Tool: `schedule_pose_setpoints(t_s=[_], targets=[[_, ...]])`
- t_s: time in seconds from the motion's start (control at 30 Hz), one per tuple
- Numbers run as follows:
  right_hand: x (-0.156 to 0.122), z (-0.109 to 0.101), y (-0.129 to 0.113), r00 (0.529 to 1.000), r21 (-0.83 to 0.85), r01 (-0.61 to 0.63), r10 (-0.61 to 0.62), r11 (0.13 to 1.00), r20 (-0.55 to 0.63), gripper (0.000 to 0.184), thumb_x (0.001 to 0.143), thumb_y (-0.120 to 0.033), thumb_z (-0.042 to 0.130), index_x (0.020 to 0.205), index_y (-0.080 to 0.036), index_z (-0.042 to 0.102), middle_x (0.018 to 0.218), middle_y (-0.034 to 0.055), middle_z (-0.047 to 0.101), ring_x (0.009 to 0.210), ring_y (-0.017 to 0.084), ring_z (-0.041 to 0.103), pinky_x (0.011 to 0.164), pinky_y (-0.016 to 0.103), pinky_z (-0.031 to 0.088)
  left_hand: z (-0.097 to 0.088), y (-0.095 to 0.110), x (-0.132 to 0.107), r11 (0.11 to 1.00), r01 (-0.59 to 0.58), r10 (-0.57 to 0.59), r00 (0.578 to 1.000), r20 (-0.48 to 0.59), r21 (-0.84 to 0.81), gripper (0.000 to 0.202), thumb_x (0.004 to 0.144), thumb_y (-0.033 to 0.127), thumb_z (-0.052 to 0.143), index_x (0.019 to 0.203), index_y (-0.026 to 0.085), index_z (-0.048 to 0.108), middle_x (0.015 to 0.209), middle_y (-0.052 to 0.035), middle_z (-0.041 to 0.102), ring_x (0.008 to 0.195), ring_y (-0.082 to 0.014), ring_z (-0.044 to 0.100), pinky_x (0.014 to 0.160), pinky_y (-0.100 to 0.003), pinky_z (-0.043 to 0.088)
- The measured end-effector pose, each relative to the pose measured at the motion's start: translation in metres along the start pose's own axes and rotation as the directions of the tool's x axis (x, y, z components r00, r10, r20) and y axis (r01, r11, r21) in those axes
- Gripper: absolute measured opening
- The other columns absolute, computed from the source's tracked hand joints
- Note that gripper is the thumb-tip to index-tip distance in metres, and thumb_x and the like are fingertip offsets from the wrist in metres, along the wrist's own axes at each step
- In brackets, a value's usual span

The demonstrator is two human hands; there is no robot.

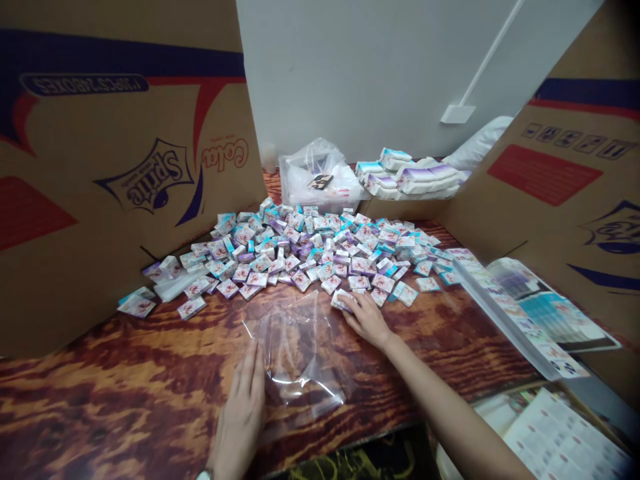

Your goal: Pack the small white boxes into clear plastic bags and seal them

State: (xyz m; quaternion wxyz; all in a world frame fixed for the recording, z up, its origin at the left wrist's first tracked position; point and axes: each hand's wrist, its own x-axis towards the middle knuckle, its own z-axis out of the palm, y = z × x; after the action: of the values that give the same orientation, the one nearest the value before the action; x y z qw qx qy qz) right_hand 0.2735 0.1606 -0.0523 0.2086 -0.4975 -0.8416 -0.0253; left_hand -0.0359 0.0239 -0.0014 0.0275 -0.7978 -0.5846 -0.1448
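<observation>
A clear plastic bag (293, 347) lies flat on the wood-patterned table (125, 407). At its left edge my left hand (243, 400) rests with fingers stretched out; whether the thumb grips the film is hidden. My right hand (367, 317) reaches past the bag's upper right corner, its fingers closed on a small white box (343, 300) with a floral print. That box sits at the front of a wide pile of similar small boxes (310, 247), trimmed in purple or turquoise.
Large cardboard cartons stand at the left (125, 167) and right (565, 200). Behind the pile are a stuffed plastic bag (320, 177) and stacked white packets (425, 179). Printed sheets (560, 313) lie at the right. A container with more printed sheets (565, 433) is below the table's edge.
</observation>
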Motion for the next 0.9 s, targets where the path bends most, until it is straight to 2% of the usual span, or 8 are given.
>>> schedule_pose_setpoints(t_s=[0.13, 0.27, 0.43, 0.53, 0.7, 0.77, 0.83, 0.9], targets=[[0.002, -0.003, 0.003, 0.997, 0.032, -0.049, 0.051, 0.998, -0.05, 0.039, 0.09, -0.023, 0.045, 0.129, -0.019, 0.048, 0.117, 0.0131, 0.052, 0.105, 0.024, 0.049, 0.091, 0.04, 0.042, 0.0, -0.001, 0.001, 1.0, 0.0, 0.0, 1.0, -0.01, 0.002, 0.077, 0.078, -0.008, 0.024, 0.145, 0.017, -0.004, 0.149, -0.0168, 0.023, 0.136, -0.0258, 0.024, 0.099, -0.038, 0.043], [0.0, 0.003, 0.006, 0.999, -0.041, 0.026, -0.025, 0.999, 0.034, 0.04, 0.089, -0.025, 0.048, 0.128, -0.022, 0.049, 0.121, 0.0137, 0.05, 0.112, 0.027, 0.046, 0.096, 0.05, 0.036, -0.002, 0.0, 0.002, 1.0, 0.015, -0.015, 0.999, 0.032, -0.001, 0.079, 0.076, -0.01, 0.023, 0.145, 0.018, -0.005, 0.15, -0.0159, 0.021, 0.138, -0.0253, 0.02, 0.101, -0.04, 0.04], [0.004, 0.019, 0.01, 0.997, -0.076, 0.066, -0.063, 0.995, 0.04, 0.034, 0.091, -0.025, 0.048, 0.124, -0.022, 0.052, 0.115, 0.0137, 0.054, 0.107, 0.024, 0.051, 0.1, 0.055, 0.03, -0.004, 0.002, 0.003, 1.0, 0.008, -0.008, 0.999, 0.035, 0.007, 0.081, 0.075, -0.011, 0.023, 0.145, 0.018, -0.006, 0.15, -0.0167, 0.02, 0.138, -0.0257, 0.017, 0.101, -0.042, 0.04], [0.009, 0.009, 0.004, 0.997, -0.015, 0.083, -0.083, 0.996, 0.002, 0.034, 0.09, -0.018, 0.047, 0.123, -0.022, 0.054, 0.113, 0.0131, 0.055, 0.105, 0.024, 0.053, 0.099, 0.055, 0.033, -0.006, 0.008, 0.005, 0.998, 0.028, -0.029, 0.999, 0.02, 0.048, 0.084, 0.073, -0.013, 0.022, 0.144, 0.018, -0.009, 0.149, -0.018, 0.022, 0.138, -0.0263, 0.016, 0.102, -0.046, 0.038], [-0.006, -0.065, -0.055, 0.983, 0.302, -0.057, 0.106, 0.952, -0.147, 0.046, 0.09, -0.024, 0.047, 0.135, -0.025, 0.04, 0.124, 0.0124, 0.046, 0.114, 0.024, 0.049, 0.093, 0.041, 0.046, -0.012, 0.023, 0.012, 0.991, 0.079, -0.082, 0.996, 0.024, 0.104, 0.088, 0.069, -0.016, 0.023, 0.144, 0.016, -0.011, 0.15, -0.0186, 0.019, 0.139, -0.0263, 0.012, 0.098, -0.04, 0.044], [-0.021, -0.092, -0.092, 0.996, 0.381, 0.019, 0.017, 0.924, -0.09, 0.049, 0.088, -0.024, 0.05, 0.136, -0.027, 0.039, 0.126, 0.0116, 0.045, 0.114, 0.023, 0.05, 0.091, 0.037, 0.048, -0.013, 0.029, 0.014, 0.991, 0.075, -0.078, 0.997, 0.02, 0.113, 0.089, 0.068, -0.016, 0.024, 0.144, 0.014, -0.012, 0.15, -0.0187, 0.018, 0.139, -0.0265, 0.009, 0.093, -0.034, 0.048], [-0.033, -0.099, -0.126, 0.992, 0.41, 0.105, -0.125, 0.906, 0.021, 0.051, 0.087, -0.022, 0.051, 0.136, -0.026, 0.04, 0.125, 0.0112, 0.047, 0.113, 0.023, 0.05, 0.091, 0.034, 0.048, -0.013, 0.033, 0.014, 0.991, 0.065, -0.066, 0.998, 0.009, 0.118, 0.087, 0.07, -0.015, 0.027, 0.144, 0.012, -0.011, 0.15, -0.0196, 0.017, 0.139, -0.0276, 0.007, 0.091, -0.034, 0.05], [-0.039, -0.083, -0.15, 0.981, 0.368, 0.13, -0.174, 0.921, 0.088, 0.052, 0.084, -0.018, 0.052, 0.135, -0.024, 0.042, 0.121, 0.0116, 0.051, 0.11, 0.023, 0.052, 0.091, 0.035, 0.048, -0.012, 0.037, 0.013, 0.992, 0.046, -0.045, 0.999, -0.008, 0.12, 0.084, 0.073, -0.012, 0.03, 0.144, 0.011, -0.009, 0.15, -0.0201, 0.016, 0.139, -0.0288, 0.006, 0.094, -0.038, 0.048]])
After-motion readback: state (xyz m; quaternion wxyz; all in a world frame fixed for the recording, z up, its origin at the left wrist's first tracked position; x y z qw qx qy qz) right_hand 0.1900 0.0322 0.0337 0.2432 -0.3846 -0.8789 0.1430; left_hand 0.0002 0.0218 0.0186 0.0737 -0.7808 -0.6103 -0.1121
